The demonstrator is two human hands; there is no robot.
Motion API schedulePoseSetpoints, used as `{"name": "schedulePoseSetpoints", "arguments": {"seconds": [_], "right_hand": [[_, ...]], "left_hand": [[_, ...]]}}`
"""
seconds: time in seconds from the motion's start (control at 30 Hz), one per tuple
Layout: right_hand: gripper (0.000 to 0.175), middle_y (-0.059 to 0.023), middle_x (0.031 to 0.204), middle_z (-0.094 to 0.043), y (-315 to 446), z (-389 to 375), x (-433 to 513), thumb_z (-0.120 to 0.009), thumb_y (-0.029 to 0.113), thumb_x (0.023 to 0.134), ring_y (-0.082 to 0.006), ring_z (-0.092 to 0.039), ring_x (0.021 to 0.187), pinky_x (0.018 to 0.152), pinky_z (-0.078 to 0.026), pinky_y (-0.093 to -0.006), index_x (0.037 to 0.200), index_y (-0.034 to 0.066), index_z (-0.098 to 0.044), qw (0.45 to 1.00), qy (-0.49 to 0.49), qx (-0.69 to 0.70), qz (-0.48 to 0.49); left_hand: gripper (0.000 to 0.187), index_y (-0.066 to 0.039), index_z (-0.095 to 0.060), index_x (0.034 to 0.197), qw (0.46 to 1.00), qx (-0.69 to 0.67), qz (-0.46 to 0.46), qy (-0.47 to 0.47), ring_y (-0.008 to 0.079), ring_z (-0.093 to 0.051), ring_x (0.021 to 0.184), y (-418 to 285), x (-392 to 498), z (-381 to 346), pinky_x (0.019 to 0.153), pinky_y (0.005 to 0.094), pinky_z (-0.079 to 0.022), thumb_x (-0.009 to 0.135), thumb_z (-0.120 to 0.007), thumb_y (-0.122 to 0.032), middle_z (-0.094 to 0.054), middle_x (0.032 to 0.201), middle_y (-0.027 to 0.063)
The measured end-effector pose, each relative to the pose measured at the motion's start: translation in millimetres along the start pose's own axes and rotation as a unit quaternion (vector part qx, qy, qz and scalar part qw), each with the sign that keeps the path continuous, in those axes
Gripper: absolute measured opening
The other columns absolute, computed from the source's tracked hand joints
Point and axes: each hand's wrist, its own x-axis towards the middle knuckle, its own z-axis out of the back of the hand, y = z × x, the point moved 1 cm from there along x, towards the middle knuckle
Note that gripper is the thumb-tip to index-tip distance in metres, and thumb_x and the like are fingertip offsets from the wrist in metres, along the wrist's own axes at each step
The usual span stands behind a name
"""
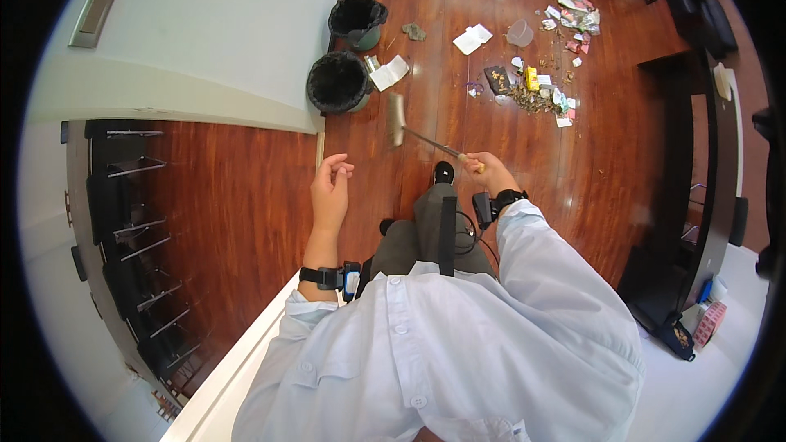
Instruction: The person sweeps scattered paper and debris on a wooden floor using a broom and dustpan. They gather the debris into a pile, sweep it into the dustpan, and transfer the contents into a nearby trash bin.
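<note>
My right hand (490,170) grips the handle of a broom (430,140). The broom's pale head (396,120), blurred, is in front of my feet, just right of the nearer waste bin. My left hand (330,187) hangs in the air at the left with its fingers loosely bent and nothing in it. Two bins with black liners, the nearer bin (336,82) and the farther bin (358,19), stand against the wall. An unfolded white paper (389,73) lies beside the nearer one.
A heap of brown debris (532,99) with a yellow box (532,78) lies ahead right. Beyond it are scattered papers and wrappers (571,3), a clear plastic tub (519,33) and a white sheet (472,39). Black chairs (113,209) line the left; a dark desk (669,196) stands right.
</note>
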Motion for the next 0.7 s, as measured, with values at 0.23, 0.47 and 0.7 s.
{"name": "schedulePoseSetpoints", "arguments": {"seconds": [0.23,0.47,0.7], "right_hand": [[0.007,-0.0014,0.06,-0.042,-6,-46,-10,-0.048,0.007,0.086,-0.0083,-0.042,0.045,0.034,-0.03,-0.0189,0.081,0.0022,-0.046,0.921,-0.126,-0.282,0.236],[0.009,-0.0022,0.06,-0.043,62,-129,1,-0.051,0.006,0.084,-0.0077,-0.04,0.044,0.033,-0.029,-0.0206,0.077,0.003,-0.046,0.929,-0.024,-0.354,0.103],[0.011,-0.0008,0.059,-0.042,154,-203,108,-0.046,0.005,0.085,-0.0089,-0.042,0.046,0.039,-0.032,-0.0187,0.075,0.0035,-0.042,0.976,0.057,-0.195,-0.072]], "left_hand": [[0.018,-0.002,-0.054,0.105,0.998,-0.01,-0.056,0.032,0.013,-0.057,0.081,-14,19,-12,0.075,0.0251,-0.046,0.088,-0.046,-0.003,-0.06,0.087,0.0058],[0.019,-0.001,-0.054,0.105,0.999,0.011,-0.043,0.01,0.0137,-0.057,0.082,-33,91,-61,0.075,0.0253,-0.047,0.088,-0.046,-0.003,-0.06,0.088,0.007],[0.02,-0.001,-0.052,0.108,0.998,0.049,0.033,0.0,0.0123,-0.055,0.083,-72,162,-136,0.078,0.0244,-0.045,0.089,-0.047,-0.005,-0.058,0.09,0.0061]]}}
